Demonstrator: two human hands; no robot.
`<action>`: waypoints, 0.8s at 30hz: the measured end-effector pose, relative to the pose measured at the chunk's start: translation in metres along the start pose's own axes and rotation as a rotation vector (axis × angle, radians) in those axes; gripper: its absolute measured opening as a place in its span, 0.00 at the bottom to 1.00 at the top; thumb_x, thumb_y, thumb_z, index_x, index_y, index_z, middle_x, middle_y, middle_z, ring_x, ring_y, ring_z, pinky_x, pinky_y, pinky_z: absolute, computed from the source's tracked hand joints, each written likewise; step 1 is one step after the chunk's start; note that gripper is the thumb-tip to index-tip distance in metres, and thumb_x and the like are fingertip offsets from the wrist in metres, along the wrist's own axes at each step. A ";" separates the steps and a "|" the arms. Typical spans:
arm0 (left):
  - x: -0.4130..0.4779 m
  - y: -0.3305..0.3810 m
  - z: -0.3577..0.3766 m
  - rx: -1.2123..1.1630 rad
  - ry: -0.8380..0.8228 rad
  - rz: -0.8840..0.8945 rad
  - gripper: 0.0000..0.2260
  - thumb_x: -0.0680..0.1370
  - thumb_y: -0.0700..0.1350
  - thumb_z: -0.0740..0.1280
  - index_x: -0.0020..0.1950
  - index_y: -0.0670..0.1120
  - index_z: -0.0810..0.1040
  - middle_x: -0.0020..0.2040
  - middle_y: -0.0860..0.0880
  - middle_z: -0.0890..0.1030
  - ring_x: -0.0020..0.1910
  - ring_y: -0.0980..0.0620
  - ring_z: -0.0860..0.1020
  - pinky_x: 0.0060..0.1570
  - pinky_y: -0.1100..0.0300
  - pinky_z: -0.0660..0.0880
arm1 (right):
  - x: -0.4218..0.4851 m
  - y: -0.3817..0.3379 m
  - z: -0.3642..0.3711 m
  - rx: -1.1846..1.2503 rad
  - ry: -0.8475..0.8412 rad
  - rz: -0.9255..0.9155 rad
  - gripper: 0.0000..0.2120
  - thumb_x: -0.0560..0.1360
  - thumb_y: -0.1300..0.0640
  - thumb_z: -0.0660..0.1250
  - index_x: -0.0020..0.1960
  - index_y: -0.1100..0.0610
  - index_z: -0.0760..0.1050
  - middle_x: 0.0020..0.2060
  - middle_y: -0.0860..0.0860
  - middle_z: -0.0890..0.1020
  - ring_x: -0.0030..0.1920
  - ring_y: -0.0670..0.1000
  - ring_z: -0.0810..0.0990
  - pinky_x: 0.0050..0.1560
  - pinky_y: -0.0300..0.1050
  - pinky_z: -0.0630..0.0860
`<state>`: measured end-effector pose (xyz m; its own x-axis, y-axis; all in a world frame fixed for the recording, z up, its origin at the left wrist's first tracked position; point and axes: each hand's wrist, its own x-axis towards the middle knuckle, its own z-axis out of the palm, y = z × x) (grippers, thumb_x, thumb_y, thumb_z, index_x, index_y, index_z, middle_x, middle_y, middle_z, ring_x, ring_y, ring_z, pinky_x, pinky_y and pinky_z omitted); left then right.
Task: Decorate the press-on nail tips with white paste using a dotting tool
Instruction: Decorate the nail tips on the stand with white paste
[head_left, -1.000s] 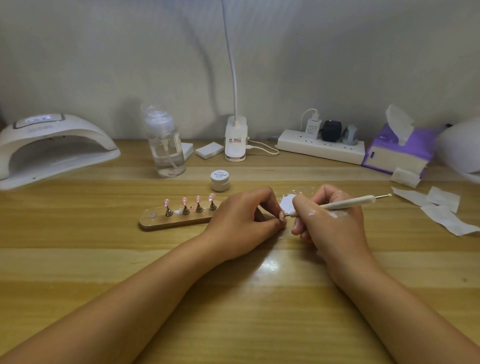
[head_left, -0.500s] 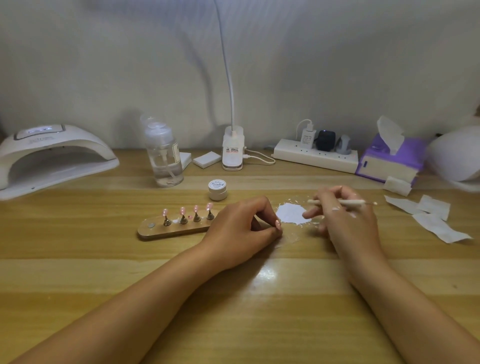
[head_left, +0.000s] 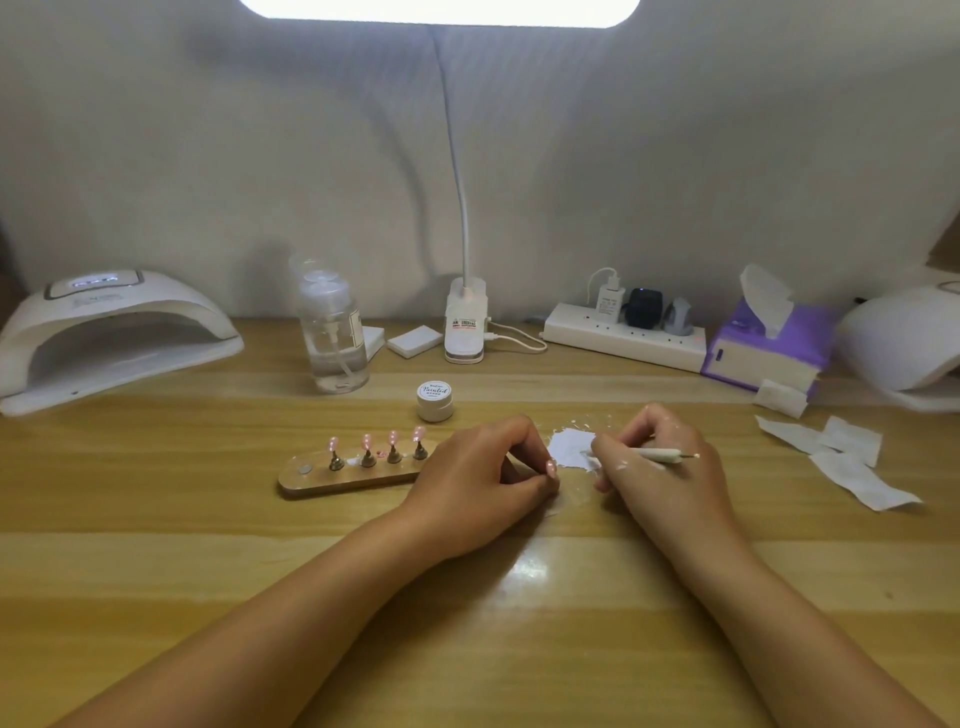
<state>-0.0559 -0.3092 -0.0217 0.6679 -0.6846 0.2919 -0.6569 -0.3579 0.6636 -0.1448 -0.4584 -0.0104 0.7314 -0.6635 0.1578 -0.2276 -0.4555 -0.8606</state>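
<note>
A wooden holder (head_left: 311, 482) carries several pink nail tips (head_left: 392, 439) on small metal stands. My left hand (head_left: 483, 480) rests on the table just right of the holder, fingers pinched around a pink nail tip (head_left: 550, 467). My right hand (head_left: 665, 467) grips a white dotting tool (head_left: 667, 455), its working end down in a patch of white paste (head_left: 569, 449) on the table. White smears mark the back of that hand. A small white paste jar (head_left: 435, 399) stands closed behind the hands.
A nail lamp (head_left: 111, 338) sits at the far left, a clear pump bottle (head_left: 335, 338) and a desk lamp base (head_left: 466, 325) at the back. A power strip (head_left: 623, 340), purple tissue pack (head_left: 769, 348) and loose wipes (head_left: 841, 457) lie to the right.
My right hand drew away from the held nail tip to the right, then brought the tool's end down into the paste patch. The left hand stayed put. The view tilted up.
</note>
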 end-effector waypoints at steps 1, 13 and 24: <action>0.000 0.000 0.000 0.000 0.001 0.001 0.11 0.75 0.48 0.73 0.39 0.60 0.74 0.39 0.66 0.79 0.35 0.65 0.78 0.34 0.67 0.66 | 0.000 0.000 0.000 -0.005 0.008 -0.009 0.07 0.71 0.53 0.69 0.39 0.54 0.73 0.27 0.46 0.83 0.34 0.48 0.81 0.45 0.49 0.77; 0.002 -0.002 0.000 -0.078 0.018 0.005 0.09 0.75 0.47 0.73 0.40 0.59 0.75 0.41 0.63 0.81 0.33 0.62 0.77 0.35 0.67 0.67 | -0.006 -0.006 0.003 0.195 -0.017 -0.175 0.06 0.78 0.52 0.69 0.46 0.52 0.73 0.34 0.47 0.85 0.33 0.45 0.82 0.34 0.45 0.76; 0.002 -0.002 -0.001 -0.040 0.017 0.020 0.11 0.75 0.46 0.73 0.39 0.58 0.73 0.36 0.65 0.78 0.30 0.63 0.75 0.31 0.70 0.63 | -0.011 -0.012 0.015 0.460 -0.049 0.043 0.14 0.70 0.59 0.70 0.30 0.52 0.68 0.22 0.54 0.78 0.23 0.47 0.71 0.30 0.44 0.67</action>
<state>-0.0532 -0.3097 -0.0216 0.6606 -0.6806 0.3169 -0.6562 -0.3182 0.6842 -0.1409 -0.4368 -0.0095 0.7595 -0.6421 0.1039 0.0424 -0.1105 -0.9930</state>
